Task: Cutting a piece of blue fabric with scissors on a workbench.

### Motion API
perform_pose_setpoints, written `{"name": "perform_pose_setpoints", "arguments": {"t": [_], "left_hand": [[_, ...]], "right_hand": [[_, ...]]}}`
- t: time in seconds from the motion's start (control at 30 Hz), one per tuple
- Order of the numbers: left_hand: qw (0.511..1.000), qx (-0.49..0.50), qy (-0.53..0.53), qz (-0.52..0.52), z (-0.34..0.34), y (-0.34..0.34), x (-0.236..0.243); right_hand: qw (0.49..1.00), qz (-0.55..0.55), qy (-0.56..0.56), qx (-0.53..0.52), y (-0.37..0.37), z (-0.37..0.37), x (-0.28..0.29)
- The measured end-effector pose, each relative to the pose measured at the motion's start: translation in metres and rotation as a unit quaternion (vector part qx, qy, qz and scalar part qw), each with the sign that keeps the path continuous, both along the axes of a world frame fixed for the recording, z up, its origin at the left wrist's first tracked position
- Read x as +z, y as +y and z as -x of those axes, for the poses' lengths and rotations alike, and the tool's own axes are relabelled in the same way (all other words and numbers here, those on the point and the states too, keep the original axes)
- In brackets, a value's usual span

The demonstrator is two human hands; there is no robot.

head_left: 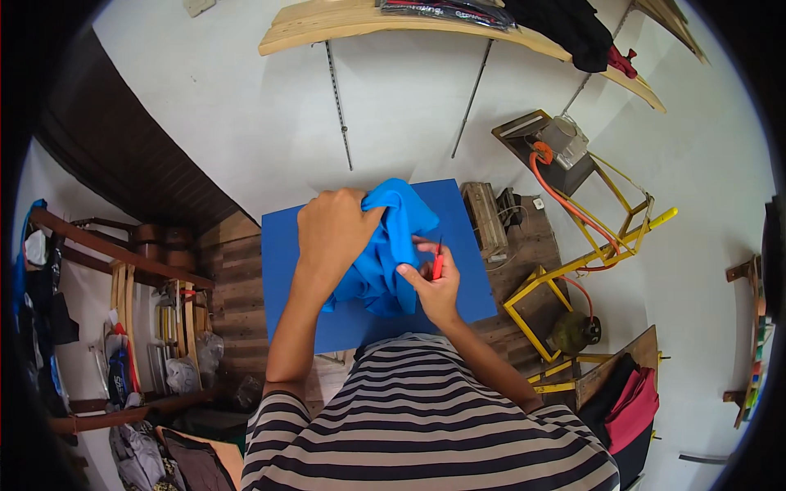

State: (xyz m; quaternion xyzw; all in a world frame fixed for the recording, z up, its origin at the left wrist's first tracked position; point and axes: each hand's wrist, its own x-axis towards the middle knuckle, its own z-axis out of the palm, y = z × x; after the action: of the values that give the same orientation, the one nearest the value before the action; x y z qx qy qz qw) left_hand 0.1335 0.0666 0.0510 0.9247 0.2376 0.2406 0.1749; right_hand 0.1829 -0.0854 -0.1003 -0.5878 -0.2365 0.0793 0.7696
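Note:
A bright blue cloth [399,225] is bunched and partly lifted above a darker blue tabletop [467,286]. My left hand [336,225] is closed on its upper part, back of the hand upward, with a fold draping over to the right. On the cloth's right side, my right hand [440,295] holds a small red-handled tool [438,263] with a thin dark tip pointing away from me. The thumb of that hand presses against the cloth's edge. The tool's exact kind is too small to tell.
Right of the table stand a wooden box [485,219], a yellow metal frame [532,286] and a gas cylinder [575,333] with an orange hose [573,209]. A wooden shelf [319,24] with packed dark garments hangs on the far wall. Racks [123,262] fill the left.

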Motion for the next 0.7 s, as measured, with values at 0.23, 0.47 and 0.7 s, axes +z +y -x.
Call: {"name": "perform_pose_setpoints", "arguments": {"t": [0.23,0.47,0.7], "left_hand": [[0.997,-0.002,0.069,0.024,0.012,0.024,0.007],[0.972,-0.130,0.128,0.148,0.048,0.058,-0.006],[0.917,-0.256,0.104,0.289,0.053,0.059,-0.026]], "right_hand": [[0.994,0.052,0.093,-0.017,-0.008,-0.025,0.039],[0.974,-0.025,0.220,0.057,-0.044,-0.060,0.102],[0.967,-0.041,0.219,0.126,-0.043,-0.055,0.114]]}}
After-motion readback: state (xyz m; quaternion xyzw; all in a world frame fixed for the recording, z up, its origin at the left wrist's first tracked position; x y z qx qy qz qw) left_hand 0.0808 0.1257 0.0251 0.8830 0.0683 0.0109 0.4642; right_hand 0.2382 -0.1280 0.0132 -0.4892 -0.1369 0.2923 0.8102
